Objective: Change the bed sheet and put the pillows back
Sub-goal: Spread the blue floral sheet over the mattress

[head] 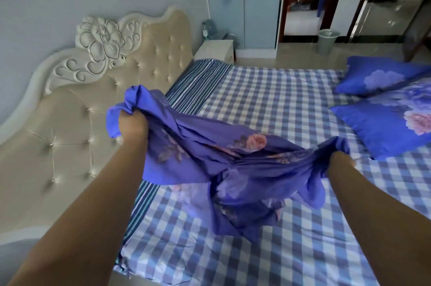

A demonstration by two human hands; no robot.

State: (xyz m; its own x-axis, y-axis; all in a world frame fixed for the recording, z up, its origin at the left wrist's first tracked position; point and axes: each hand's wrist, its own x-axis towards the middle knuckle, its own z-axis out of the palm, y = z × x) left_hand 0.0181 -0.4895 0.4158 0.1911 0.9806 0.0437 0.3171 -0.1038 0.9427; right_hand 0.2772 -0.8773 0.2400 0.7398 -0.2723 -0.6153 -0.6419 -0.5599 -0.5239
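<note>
Cream tufted headboard (pixel 70 108) at left, white nightstand (pixel 215 50) behind it, grey bin (pixel 327 41) on floor near doorway. Two blue floral pillows (pixel 382 108) lie on checked sheet (pixel 279 99) at right, apart from hands. Purple floral sheet (pixel 233 164), crumpled, hangs over bed between hands. Left hand (pixel 133 127) fingers curled round one bunch; right hand (pixel 338 157) grips other end, fingers hidden in cloth.

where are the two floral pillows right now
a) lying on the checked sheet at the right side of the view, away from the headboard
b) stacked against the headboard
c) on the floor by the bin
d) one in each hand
a: both pillows lie on the checked sheet at the right, while the left hand and right hand grip the bunched floral sheet.
</note>
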